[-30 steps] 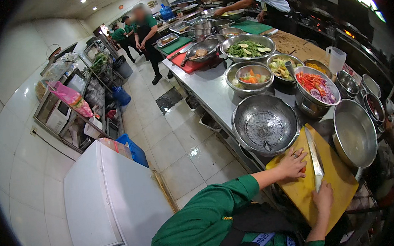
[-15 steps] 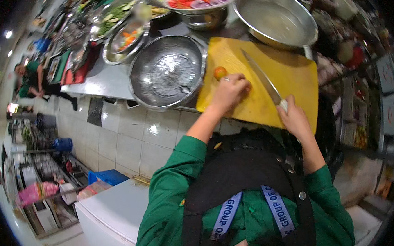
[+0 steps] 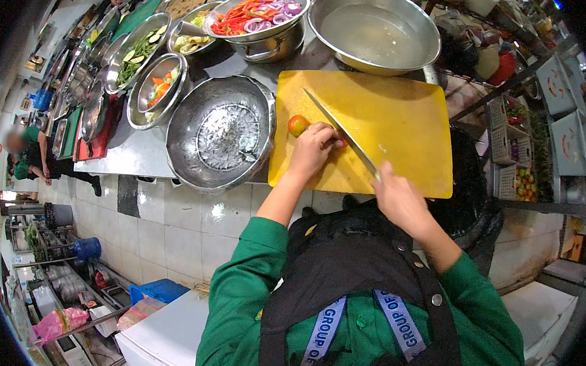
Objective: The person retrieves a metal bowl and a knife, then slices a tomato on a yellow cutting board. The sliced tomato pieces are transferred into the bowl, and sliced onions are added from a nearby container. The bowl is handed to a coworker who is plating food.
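My right hand (image 3: 399, 202) grips a long chef's knife (image 3: 342, 133) by its handle, the blade slanting up and left across a yellow cutting board (image 3: 396, 109). Beside the blade, my left hand (image 3: 314, 149) rests on the board with its fingers curled together; whatever they hold, if anything, is hidden under them. A red-orange tomato (image 3: 297, 125) sits just beyond the left hand's knuckles, near the board's left edge.
Left of the board stands a wide metal bowl (image 3: 172, 133), wet inside. Behind are a bowl of cloudy water (image 3: 374, 34), a colander (image 3: 302, 1) of sliced peppers and onions, and a bowl of greens (image 3: 162, 22). A person (image 3: 36, 148) is at far left.
My right hand and the knife have shifted left, bringing the blade close to my left fingers. The whole view has moved a little. The tomato stays by my left hand.
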Demonstrator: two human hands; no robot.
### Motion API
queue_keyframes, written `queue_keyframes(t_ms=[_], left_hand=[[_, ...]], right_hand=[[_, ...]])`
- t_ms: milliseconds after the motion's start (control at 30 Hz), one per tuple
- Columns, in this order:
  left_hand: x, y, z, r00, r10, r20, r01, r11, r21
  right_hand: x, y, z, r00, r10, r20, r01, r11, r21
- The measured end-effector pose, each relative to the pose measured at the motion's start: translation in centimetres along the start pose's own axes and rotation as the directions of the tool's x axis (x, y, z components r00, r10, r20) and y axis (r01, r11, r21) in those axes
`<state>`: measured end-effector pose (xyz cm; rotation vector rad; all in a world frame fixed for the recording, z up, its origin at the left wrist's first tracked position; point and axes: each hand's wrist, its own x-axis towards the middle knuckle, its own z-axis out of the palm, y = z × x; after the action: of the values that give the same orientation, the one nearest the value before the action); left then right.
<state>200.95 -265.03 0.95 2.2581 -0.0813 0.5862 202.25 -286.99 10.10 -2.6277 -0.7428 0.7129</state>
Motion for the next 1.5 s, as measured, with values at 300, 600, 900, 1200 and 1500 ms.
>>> queue_keyframes(t_ms=[300,600,900,1200,1500], left_hand=[[-0.2,0.8,-1.2,0.991,-0.005,0.134,0.006,1.0,-0.005],[-1.5,0.9,-2.1,0.979,0.037,0.201,-0.039,0.999,0.005],[-2.3,0.6,-2.3,0.983,0.046,0.181,-0.047,0.999,0.002],[-5.5,1.5,-3.7,0.999,0.0,-0.052,0.009,0.984,0.176],[-2.3,3.1,-2.2,0.95,-0.129,0.285,-0.004,0.905,0.425]], right_hand=[[2.7,1.2,0.7,0.991,-0.057,-0.118,0.056,0.998,-0.013],[-0.9,-2.3,0.4,0.998,-0.035,0.042,0.036,0.999,-0.035],[-0.5,-0.6,0.2,0.988,0.088,-0.126,-0.093,0.995,-0.034],[0.2,1.6,-0.6,0.986,0.041,-0.162,-0.03,0.997,0.074],[-3.2,6.3,-1.0,0.977,0.202,0.064,-0.211,0.948,0.239]])
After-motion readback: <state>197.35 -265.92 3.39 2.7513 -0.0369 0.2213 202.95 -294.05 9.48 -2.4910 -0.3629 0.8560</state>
